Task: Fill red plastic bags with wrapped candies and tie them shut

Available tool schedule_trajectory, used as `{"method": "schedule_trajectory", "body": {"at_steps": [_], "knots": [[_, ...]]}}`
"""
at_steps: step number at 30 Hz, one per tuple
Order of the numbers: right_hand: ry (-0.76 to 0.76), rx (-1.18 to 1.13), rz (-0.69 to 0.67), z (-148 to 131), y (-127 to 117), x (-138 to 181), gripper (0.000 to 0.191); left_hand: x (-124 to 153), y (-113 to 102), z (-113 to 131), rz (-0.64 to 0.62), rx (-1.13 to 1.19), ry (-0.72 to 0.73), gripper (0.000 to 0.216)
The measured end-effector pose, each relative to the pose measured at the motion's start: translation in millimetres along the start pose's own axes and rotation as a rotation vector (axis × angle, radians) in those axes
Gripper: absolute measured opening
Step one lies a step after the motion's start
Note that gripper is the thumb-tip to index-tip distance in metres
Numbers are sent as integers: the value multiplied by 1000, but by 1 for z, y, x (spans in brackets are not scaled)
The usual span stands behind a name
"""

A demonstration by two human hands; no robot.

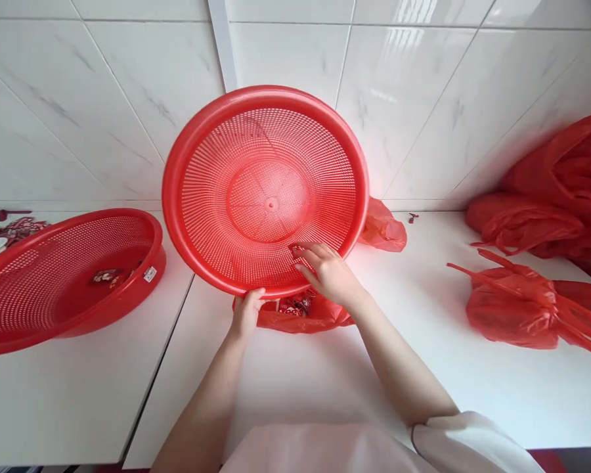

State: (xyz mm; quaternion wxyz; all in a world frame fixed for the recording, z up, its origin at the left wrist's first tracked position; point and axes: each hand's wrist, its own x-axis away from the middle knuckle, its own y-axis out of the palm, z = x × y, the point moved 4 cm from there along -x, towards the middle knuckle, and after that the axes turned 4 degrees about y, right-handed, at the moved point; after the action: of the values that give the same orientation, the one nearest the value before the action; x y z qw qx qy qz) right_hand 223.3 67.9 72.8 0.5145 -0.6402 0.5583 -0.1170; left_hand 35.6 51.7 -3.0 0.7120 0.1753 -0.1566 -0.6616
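Observation:
A large round red plastic colander basket (270, 203) is tilted up on its side, its inside facing me. My left hand (247, 314) is closed on its lower rim, thumb over the edge. Inside the lower right wall is my right hand (328, 272), its fingers bent and apart. A small dark red piece (294, 249) shows at those fingertips; whether it is held I cannot tell. Under the rim lies an open red plastic bag (320, 323) with red printed packets (293, 307) in its mouth, partly hidden by the basket.
A second red basket (150, 253) leans at left with a few packets (106, 276) inside. Small wrapped items (22, 228) lie behind it. At right sit a tied red bag (512, 305) and a heap of red bags (561, 177). A tiny scrap (412, 217) lies near the tiled wall.

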Motion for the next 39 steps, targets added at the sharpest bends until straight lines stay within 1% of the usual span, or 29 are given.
{"method": "schedule_trajectory", "body": {"at_steps": [3,5,6,9,11,15,18,21,24,26,28,31,33,34,36,39], "knots": [[55,199,-47,9,15,2,48,6,8,-6,-117,-1,-70,30],[73,201,-134,11,21,5,51,6,8,-8,-130,-6,-64,27],[56,161,-187,11,22,6,48,5,6,-8,-117,-13,-56,26],[-76,-46,-347,1,19,9,39,0,-1,-7,-50,-43,-33,24],[-116,-164,-392,-4,13,10,40,-2,-4,-3,-10,-55,-14,24],[-46,-289,-313,-7,-5,7,40,-4,-3,5,6,-23,41,31],[-40,-351,-272,-12,-19,8,34,-4,-3,9,2,8,72,37],[-15,-367,-236,-17,-27,9,31,-7,-7,13,27,42,59,26],[-23,-384,-245,-22,-23,10,34,-13,-15,19,25,97,25,15],[-78,-364,-236,-25,-18,9,38,-17,-21,26,7,133,37,15],[-122,-303,-188,-25,-15,9,44,-20,-27,33,9,140,55,20],[-81,-176,-112,-20,-13,8,57,-19,-32,41,22,135,43,23],[-29,-135,-78,-17,-13,8,60,-14,-29,47,7,141,14,24],[-11,-137,-49,-17,-14,8,57,-10,-26,49,-9,140,-3,24],[10,-172,40,-17,-16,8,46,-3,-20,54,-50,117,-45,24],[52,-189,237,-17,-21,9,24,7,-17,67,-144,33,-82,31]]}}
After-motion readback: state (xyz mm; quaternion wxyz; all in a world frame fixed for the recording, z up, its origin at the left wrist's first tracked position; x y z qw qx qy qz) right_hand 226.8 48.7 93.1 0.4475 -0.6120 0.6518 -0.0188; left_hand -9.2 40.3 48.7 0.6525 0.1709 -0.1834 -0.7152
